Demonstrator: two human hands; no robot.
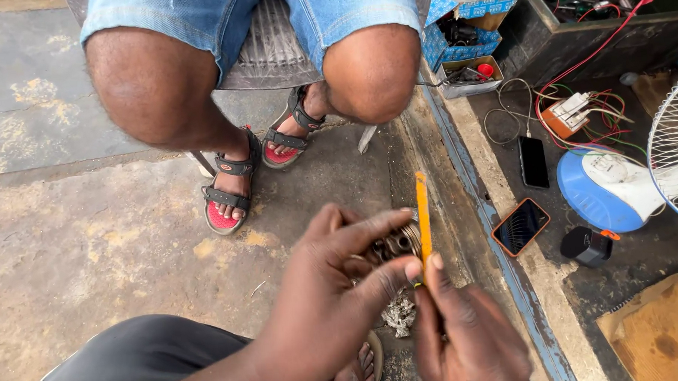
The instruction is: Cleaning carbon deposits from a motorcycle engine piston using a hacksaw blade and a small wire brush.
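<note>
My left hand (pixel 324 304) is wrapped around a small round metal part (pixel 396 245), dark and ringed with copper-coloured windings, thumb on one side and fingers closed over the other, so it sits pinched just above my knee (pixel 134 355). My right hand (pixel 464 336) pinches one thin yellow-handled tool (pixel 422 210), held upright, its lower end against the edge of the part. Judging from this, the work on the part is mid-way: the tool is set at it, the windings look in place, and a clump of grey debris (pixel 400 314) lies on the concrete floor (pixel 93 244) below my hands.

Farther out on the right lie two phones: one in an orange case (pixel 520 226) and one plain black (pixel 534 162). Beside them stands one small black jar with an orange cap (pixel 587 246) and one blue-and-white fan (pixel 617 184) lying on its side, its wire grille at the frame edge. Beyond that is one switch board with red and green wires (pixel 573 113).

Opposite me sits another person in denim shorts (pixel 250 13), two knees, two feet in red-soled sandals (pixel 230 190), on one chair (pixel 270 54). Behind are blue boxes (pixel 461 21); their number I cannot tell.
</note>
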